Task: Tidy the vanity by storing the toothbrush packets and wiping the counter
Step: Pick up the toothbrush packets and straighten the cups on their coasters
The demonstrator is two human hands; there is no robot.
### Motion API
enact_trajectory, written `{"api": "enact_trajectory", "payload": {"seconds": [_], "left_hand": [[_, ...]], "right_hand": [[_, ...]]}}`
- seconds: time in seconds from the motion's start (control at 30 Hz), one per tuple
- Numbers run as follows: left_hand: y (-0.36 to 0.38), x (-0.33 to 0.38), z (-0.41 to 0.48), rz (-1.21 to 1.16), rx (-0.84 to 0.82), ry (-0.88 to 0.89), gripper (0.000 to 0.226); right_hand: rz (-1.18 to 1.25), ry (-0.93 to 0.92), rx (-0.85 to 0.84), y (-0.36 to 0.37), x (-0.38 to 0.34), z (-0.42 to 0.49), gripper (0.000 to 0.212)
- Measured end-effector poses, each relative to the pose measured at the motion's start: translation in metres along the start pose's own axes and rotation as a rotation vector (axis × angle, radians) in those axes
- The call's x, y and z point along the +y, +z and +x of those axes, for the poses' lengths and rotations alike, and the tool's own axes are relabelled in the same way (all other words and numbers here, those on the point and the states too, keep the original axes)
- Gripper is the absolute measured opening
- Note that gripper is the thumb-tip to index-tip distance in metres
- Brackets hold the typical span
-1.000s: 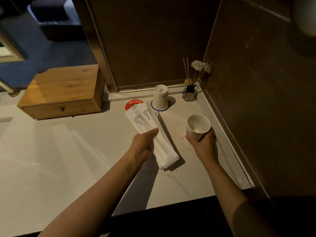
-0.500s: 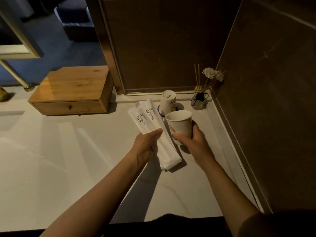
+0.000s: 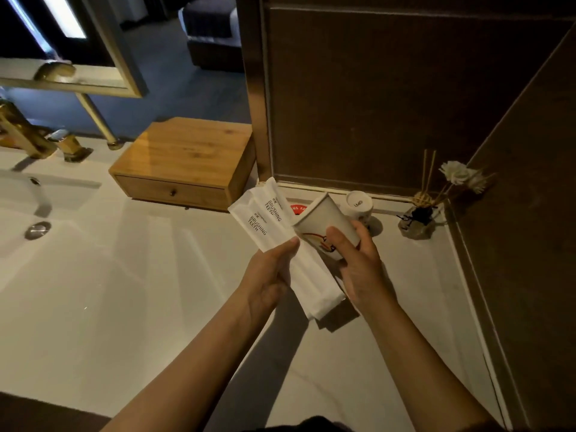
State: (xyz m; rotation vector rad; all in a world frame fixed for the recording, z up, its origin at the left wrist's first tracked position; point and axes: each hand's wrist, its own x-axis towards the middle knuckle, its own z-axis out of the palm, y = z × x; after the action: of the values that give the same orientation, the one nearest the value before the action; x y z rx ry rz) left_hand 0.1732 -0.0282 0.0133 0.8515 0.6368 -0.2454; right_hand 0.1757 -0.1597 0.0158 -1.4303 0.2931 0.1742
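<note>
Two white toothbrush packets (image 3: 265, 216) printed "BRUSHING TEETH" are held together in my left hand (image 3: 268, 275), above the white counter (image 3: 124, 291). My right hand (image 3: 358, 263) grips a white paper cup (image 3: 324, 221), tilted with its mouth toward the packets' upper ends. The cup's rim sits right beside the packets. A second paper cup (image 3: 360, 204) stands upside down on the counter behind, near the wall.
A wooden drawer box (image 3: 187, 163) sits at the back of the counter. A reed diffuser with a white flower (image 3: 419, 213) stands in the right corner. A sink basin (image 3: 37, 213) and gold tap (image 3: 28, 135) lie at the left. A red round sticker (image 3: 297, 208) peeks out behind the cup.
My right hand lifted the cup off the counter and tilted it toward the packets. The view has shifted left, bringing the sink and tap into sight.
</note>
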Motion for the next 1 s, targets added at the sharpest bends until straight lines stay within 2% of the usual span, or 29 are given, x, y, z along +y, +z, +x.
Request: {"api": "enact_trajectory", "payload": {"seconds": [0.07, 0.2, 0.33, 0.4, 0.57, 0.63, 0.77, 0.9, 1.0], "left_hand": [[-0.004, 0.009, 0.001, -0.005, 0.026, 0.051, 0.046], [-0.013, 0.02, 0.004, -0.078, 0.118, 0.092, 0.044], [-0.015, 0.021, 0.002, -0.133, 0.15, 0.047, 0.039], [-0.015, 0.019, 0.003, -0.13, 0.161, 0.036, 0.037], [-0.018, 0.02, 0.017, -0.179, 0.24, -0.011, 0.05], [-0.019, 0.021, 0.022, -0.197, 0.252, -0.018, 0.051], [-0.019, 0.021, 0.028, -0.205, 0.3, -0.032, 0.055], [-0.018, 0.021, 0.03, -0.199, 0.332, -0.034, 0.057], [-0.017, 0.023, 0.031, -0.189, 0.327, -0.026, 0.054]], "right_hand": [[-0.073, -0.039, 0.034, 0.002, -0.012, 0.013, 0.041], [-0.353, -0.157, 0.06, 0.001, -0.036, 0.049, 0.061], [-0.768, -0.225, 0.012, 0.008, -0.043, 0.08, 0.073], [-0.938, -0.263, -0.031, 0.015, -0.042, 0.092, 0.077], [-1.262, -0.38, -0.213, 0.034, -0.04, 0.113, 0.077], [-1.345, -0.407, -0.255, 0.04, -0.036, 0.118, 0.075], [-1.471, -0.418, -0.23, 0.048, -0.028, 0.124, 0.076], [-1.488, -0.412, -0.234, 0.052, -0.023, 0.127, 0.077], [-1.401, -0.405, -0.203, 0.053, -0.021, 0.126, 0.076]]}}
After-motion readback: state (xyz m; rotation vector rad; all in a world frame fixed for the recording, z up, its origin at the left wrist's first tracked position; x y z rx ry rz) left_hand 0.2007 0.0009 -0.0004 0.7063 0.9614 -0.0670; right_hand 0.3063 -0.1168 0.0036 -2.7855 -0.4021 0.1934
